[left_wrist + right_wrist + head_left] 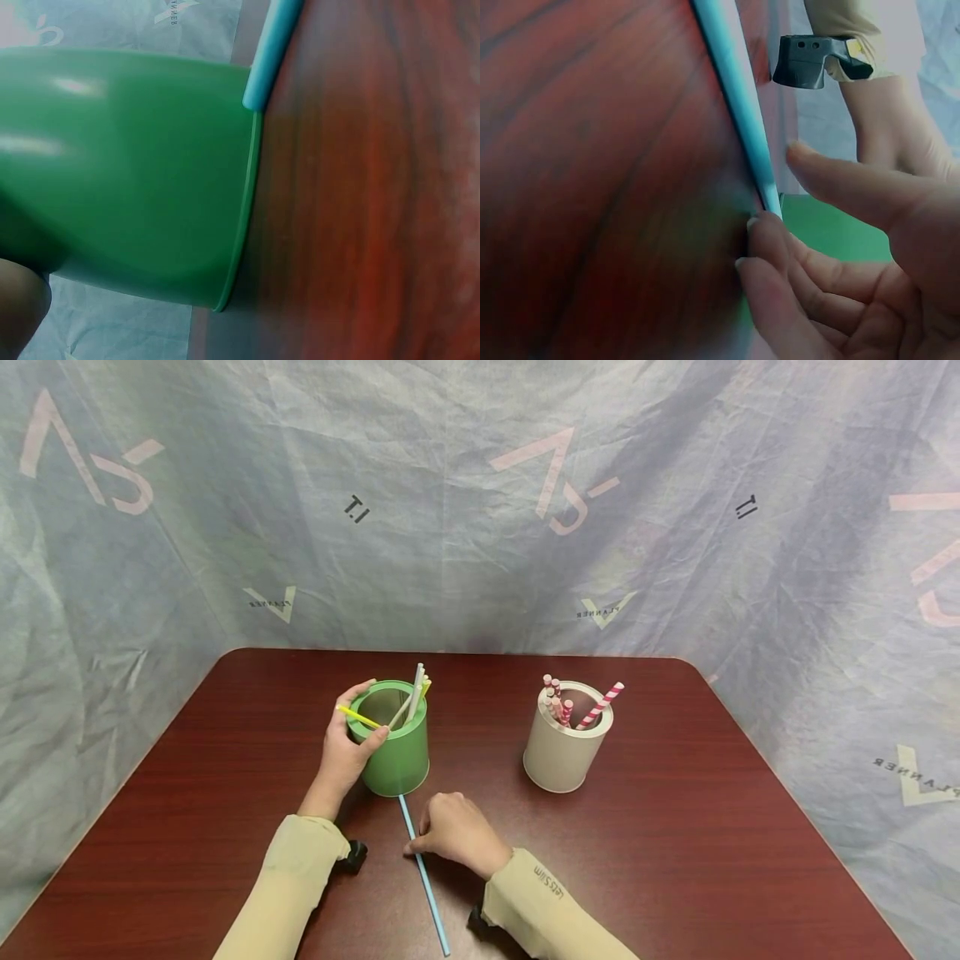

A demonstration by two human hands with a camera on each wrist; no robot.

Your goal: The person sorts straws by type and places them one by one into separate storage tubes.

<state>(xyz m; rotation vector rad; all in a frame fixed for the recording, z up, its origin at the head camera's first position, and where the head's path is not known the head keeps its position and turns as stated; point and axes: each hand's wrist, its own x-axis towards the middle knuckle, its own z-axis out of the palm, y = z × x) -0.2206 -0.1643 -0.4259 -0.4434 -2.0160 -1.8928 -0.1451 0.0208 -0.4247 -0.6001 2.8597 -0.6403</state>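
Observation:
My left hand (348, 739) grips the green can (401, 764) by its left side, thumb at the front rim and fingers round toward the back. White and yellow straws (415, 693) stick out of this can, and one yellow straw leans left over the rim by the hand. A light blue straw (431, 893) lies on the table in front, its far end right at the can's base. Over the middle of the blue straw is my right hand (457, 831). In the right wrist view, its fingertips (769, 232) are at the straw, while the thumb stands apart.
A cream-white can (562, 760) holding several red-and-white patterned straws (602, 703) stands to the right on the dark red wooden table (675, 827). A printed grey cloth (442, 585) hangs behind the table and along both sides. Black wrist cameras sit under both sleeves.

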